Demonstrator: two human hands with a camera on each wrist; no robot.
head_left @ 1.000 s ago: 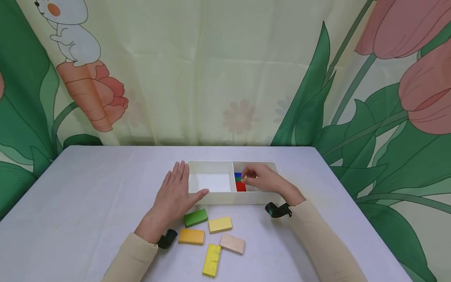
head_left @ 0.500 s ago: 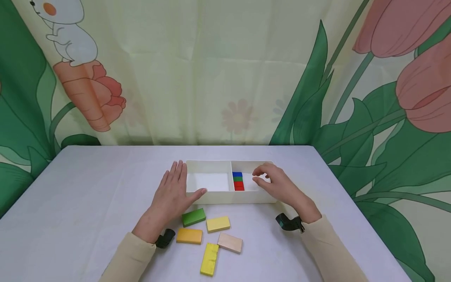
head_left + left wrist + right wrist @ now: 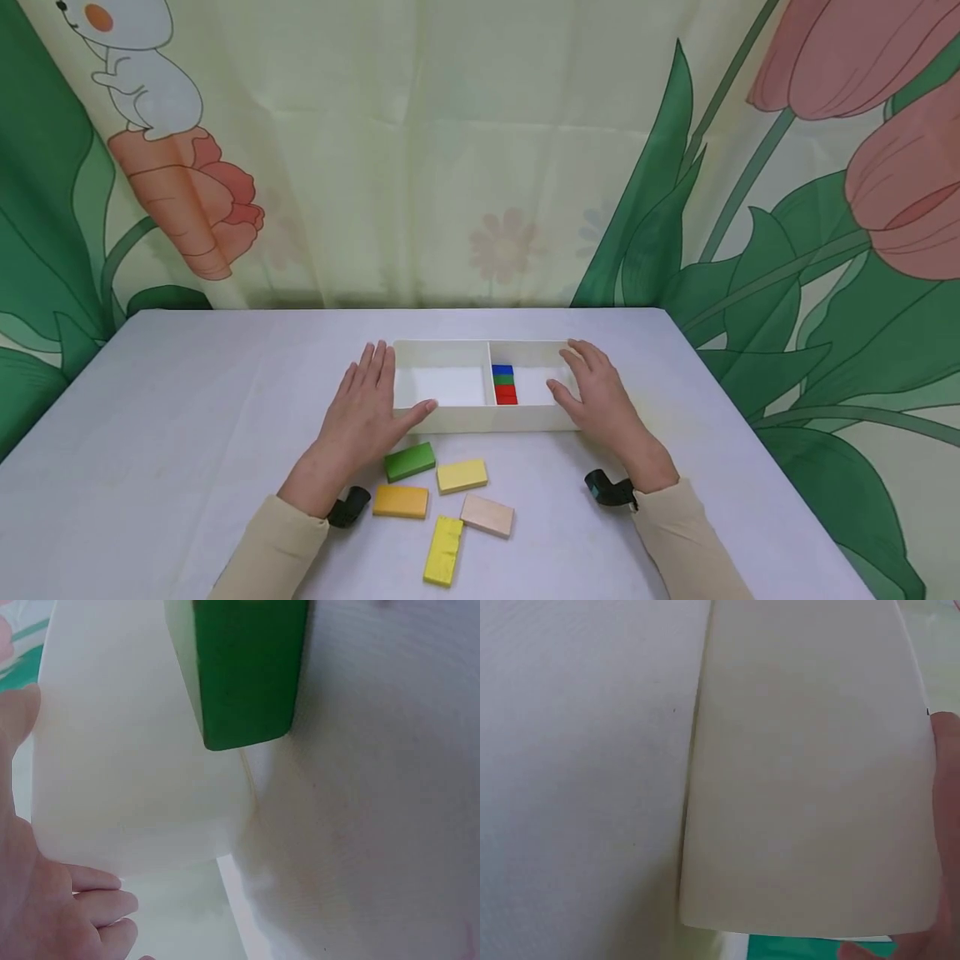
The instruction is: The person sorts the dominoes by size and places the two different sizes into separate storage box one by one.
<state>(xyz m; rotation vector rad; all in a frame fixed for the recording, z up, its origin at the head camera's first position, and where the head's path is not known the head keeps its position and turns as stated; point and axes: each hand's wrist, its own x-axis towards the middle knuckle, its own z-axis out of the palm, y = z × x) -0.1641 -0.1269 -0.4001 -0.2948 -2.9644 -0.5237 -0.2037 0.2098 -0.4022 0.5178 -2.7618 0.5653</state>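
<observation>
A white two-compartment box (image 3: 495,419) stands on the table. My left hand (image 3: 363,408) lies along its left end, fingers straight, with the thumb at the front wall. My right hand (image 3: 603,404) is at the right end, fingers spread, thumb over the front rim and nothing held. In the right compartment, blue (image 3: 502,370), green (image 3: 504,380) and red (image 3: 506,395) blocks lie in a row against the divider. The left wrist view shows a green block (image 3: 247,675) close to the front wall. In the right wrist view, the box wall (image 3: 810,787) hides most of my right hand.
In front of the box lie a green block (image 3: 409,462), a pale yellow block (image 3: 462,477), an orange block (image 3: 401,502), a pinkish block (image 3: 487,515) and a bright yellow block (image 3: 442,552). A printed curtain (image 3: 420,167) hangs behind the white-covered table (image 3: 187,433).
My right hand has moved right, away from the blocks in the compartment to the box's right end, and its fingers have spread. My left hand has stayed at the left end.
</observation>
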